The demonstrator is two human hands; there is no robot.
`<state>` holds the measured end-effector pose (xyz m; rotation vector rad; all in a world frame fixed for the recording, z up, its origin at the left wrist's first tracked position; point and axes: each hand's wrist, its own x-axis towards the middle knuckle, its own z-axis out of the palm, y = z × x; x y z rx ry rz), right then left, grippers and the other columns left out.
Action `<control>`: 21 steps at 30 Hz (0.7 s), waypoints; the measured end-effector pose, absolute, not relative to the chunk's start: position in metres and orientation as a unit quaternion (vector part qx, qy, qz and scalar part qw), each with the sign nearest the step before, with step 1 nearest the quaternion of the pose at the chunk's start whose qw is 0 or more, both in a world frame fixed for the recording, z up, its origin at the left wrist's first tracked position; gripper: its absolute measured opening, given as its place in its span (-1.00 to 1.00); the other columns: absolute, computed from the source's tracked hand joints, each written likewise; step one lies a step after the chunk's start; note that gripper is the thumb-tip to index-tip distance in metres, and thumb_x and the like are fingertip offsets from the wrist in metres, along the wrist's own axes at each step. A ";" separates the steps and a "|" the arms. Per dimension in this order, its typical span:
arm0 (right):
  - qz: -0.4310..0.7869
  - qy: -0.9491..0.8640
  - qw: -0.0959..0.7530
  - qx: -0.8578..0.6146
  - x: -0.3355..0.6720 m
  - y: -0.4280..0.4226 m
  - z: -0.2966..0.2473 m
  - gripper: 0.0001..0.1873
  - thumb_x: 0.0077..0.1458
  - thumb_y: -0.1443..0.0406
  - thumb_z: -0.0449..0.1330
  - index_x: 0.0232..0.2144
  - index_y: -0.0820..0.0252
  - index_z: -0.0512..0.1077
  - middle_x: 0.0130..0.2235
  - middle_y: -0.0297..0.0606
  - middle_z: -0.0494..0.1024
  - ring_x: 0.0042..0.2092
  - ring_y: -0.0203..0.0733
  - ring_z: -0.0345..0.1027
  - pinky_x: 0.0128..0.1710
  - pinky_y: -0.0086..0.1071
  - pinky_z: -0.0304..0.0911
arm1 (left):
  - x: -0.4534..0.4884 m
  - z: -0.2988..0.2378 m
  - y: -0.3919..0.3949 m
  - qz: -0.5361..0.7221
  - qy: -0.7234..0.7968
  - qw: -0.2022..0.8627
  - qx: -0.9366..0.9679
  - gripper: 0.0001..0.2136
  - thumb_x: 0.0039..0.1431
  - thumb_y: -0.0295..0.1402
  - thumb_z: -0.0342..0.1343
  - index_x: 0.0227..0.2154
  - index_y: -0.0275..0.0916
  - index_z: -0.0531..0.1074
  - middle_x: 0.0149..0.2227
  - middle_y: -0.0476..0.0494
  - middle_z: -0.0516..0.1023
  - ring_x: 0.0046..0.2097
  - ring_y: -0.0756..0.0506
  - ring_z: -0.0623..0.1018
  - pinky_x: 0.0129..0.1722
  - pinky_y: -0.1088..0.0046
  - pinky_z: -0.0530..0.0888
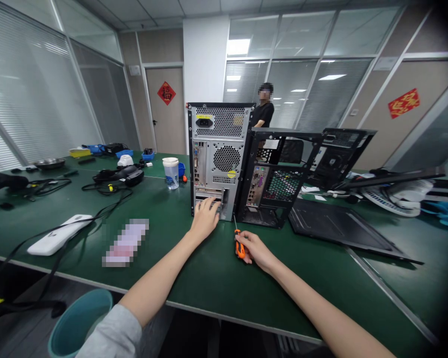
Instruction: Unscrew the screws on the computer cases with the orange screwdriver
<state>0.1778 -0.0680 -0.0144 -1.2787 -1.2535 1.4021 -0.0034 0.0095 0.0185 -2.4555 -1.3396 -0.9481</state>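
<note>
A silver computer case point(216, 149) stands upright on the green table point(194, 278), its rear panel toward me. My left hand point(205, 216) rests against the bottom of that panel, fingers curled at the lower slots. My right hand point(252, 248) lies on the table a little to the right, closed round an orange-handled screwdriver point(239, 244) whose thin shaft points up toward the case. An empty black case frame point(280, 174) stands right beside the silver one.
A black side panel point(339, 226) lies flat to the right, with another dark case point(339, 156) behind. A plastic cup point(170, 172), cables point(97, 191) and a white device point(59, 233) sit left. A person point(263, 112) stands beyond the cases. A teal bin point(78, 323) is below the table edge.
</note>
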 end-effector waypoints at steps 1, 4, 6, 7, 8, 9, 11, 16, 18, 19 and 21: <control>0.572 -0.489 0.421 -0.506 0.177 -0.068 -0.013 -0.62 -0.06 0.01 0.19 -0.44 0.15 0.17 -0.74 -0.44 0.38 -0.79 -0.39 0.13 -0.83 -0.59 -0.09 | -0.003 0.019 0.009 -0.320 -0.449 0.103 -0.828 -0.64 0.19 -0.44 0.00 0.06 -0.26 0.32 0.14 -0.26 0.32 0.18 -0.23 0.28 0.18 0.08 0.19; 0.608 -0.454 0.425 -0.494 0.176 -0.070 -0.008 -0.73 0.03 0.12 0.16 -0.38 0.20 0.25 -0.67 -0.36 0.45 -0.75 -0.38 0.21 -0.81 -0.59 -0.02 | -0.003 0.018 0.009 -0.322 -0.447 0.114 -0.827 -0.66 0.19 -0.44 0.00 0.04 -0.26 0.33 0.13 -0.27 0.33 0.17 -0.23 0.29 0.17 0.08 0.21; 0.628 -0.430 0.425 -0.490 0.175 -0.072 -0.003 -0.80 0.08 0.19 0.13 -0.34 0.22 0.28 -0.60 -0.31 0.50 -0.73 -0.37 0.26 -0.80 -0.59 0.01 | -0.003 0.017 0.009 -0.315 -0.445 0.114 -0.830 -0.65 0.19 -0.44 -0.01 0.05 -0.24 0.32 0.16 -0.27 0.31 0.20 -0.23 0.27 0.18 0.04 0.19; 0.637 -0.419 0.424 -0.488 0.175 -0.073 0.000 -0.82 0.10 0.21 0.12 -0.33 0.23 0.30 -0.58 -0.29 0.51 -0.71 -0.36 0.28 -0.79 -0.58 0.04 | -0.002 0.016 0.009 -0.310 -0.445 0.113 -0.833 -0.64 0.19 -0.45 -0.01 0.06 -0.22 0.30 0.18 -0.27 0.29 0.22 -0.23 0.25 0.19 0.01 0.18; 0.646 -0.409 0.423 -0.486 0.175 -0.074 0.002 -0.83 0.12 0.22 0.11 -0.31 0.23 0.31 -0.56 -0.28 0.52 -0.70 -0.35 0.30 -0.78 -0.57 0.08 | -0.002 0.016 0.009 -0.305 -0.444 0.112 -0.835 -0.63 0.19 -0.46 -0.01 0.07 -0.21 0.29 0.20 -0.26 0.27 0.24 -0.23 0.23 0.20 -0.02 0.16; 0.655 -0.399 0.421 -0.485 0.175 -0.075 0.004 -0.84 0.14 0.23 0.10 -0.30 0.24 0.31 -0.54 -0.28 0.53 -0.69 -0.34 0.32 -0.77 -0.55 0.12 | -0.002 0.015 0.009 -0.301 -0.444 0.109 -0.837 -0.62 0.19 -0.46 -0.01 0.08 -0.21 0.29 0.22 -0.26 0.25 0.26 -0.23 0.21 0.20 -0.04 0.15; 0.670 -0.381 0.418 -0.480 0.175 -0.076 0.008 -0.85 0.16 0.25 0.08 -0.27 0.24 0.32 -0.50 -0.28 0.54 -0.67 -0.34 0.34 -0.73 -0.53 0.18 | -0.002 0.014 0.009 -0.296 -0.444 0.103 -0.839 -0.61 0.18 -0.47 -0.01 0.09 -0.21 0.28 0.25 -0.26 0.20 0.28 -0.24 0.17 0.21 -0.09 0.13; 0.692 -0.349 0.417 -0.475 0.175 -0.077 0.013 -0.87 0.20 0.28 0.04 -0.27 0.24 0.32 -0.44 -0.23 0.56 -0.65 -0.33 0.38 -0.72 -0.53 0.18 | -0.002 0.013 0.009 -0.293 -0.441 0.101 -0.842 -0.59 0.17 -0.47 0.00 0.11 -0.21 0.26 0.28 -0.26 0.15 0.30 -0.26 0.13 0.20 -0.15 0.11; 0.696 -0.342 0.417 -0.475 0.175 -0.077 0.014 -0.87 0.21 0.29 0.03 -0.27 0.24 0.32 -0.43 -0.24 0.57 -0.65 -0.33 0.38 -0.73 -0.54 0.17 | -0.002 0.013 0.009 -0.292 -0.440 0.104 -0.843 -0.59 0.18 -0.47 -0.01 0.11 -0.21 0.25 0.29 -0.26 0.14 0.31 -0.25 0.11 0.20 -0.16 0.10; 0.697 -0.338 0.418 -0.474 0.175 -0.078 0.015 -0.88 0.22 0.30 0.03 -0.27 0.24 0.32 -0.44 -0.24 0.57 -0.65 -0.33 0.39 -0.73 -0.54 0.17 | -0.002 0.013 0.009 -0.291 -0.440 0.104 -0.843 -0.59 0.18 -0.47 -0.01 0.11 -0.21 0.25 0.29 -0.26 0.13 0.31 -0.25 0.11 0.20 -0.17 0.10; 0.699 -0.332 0.423 -0.470 0.175 -0.078 0.017 -0.88 0.22 0.31 0.02 -0.28 0.25 0.33 -0.45 -0.26 0.56 -0.65 -0.32 0.39 -0.74 -0.54 0.17 | -0.002 0.013 0.008 -0.289 -0.442 0.104 -0.843 -0.59 0.18 -0.47 -0.01 0.11 -0.21 0.25 0.29 -0.26 0.12 0.31 -0.25 0.11 0.20 -0.18 0.10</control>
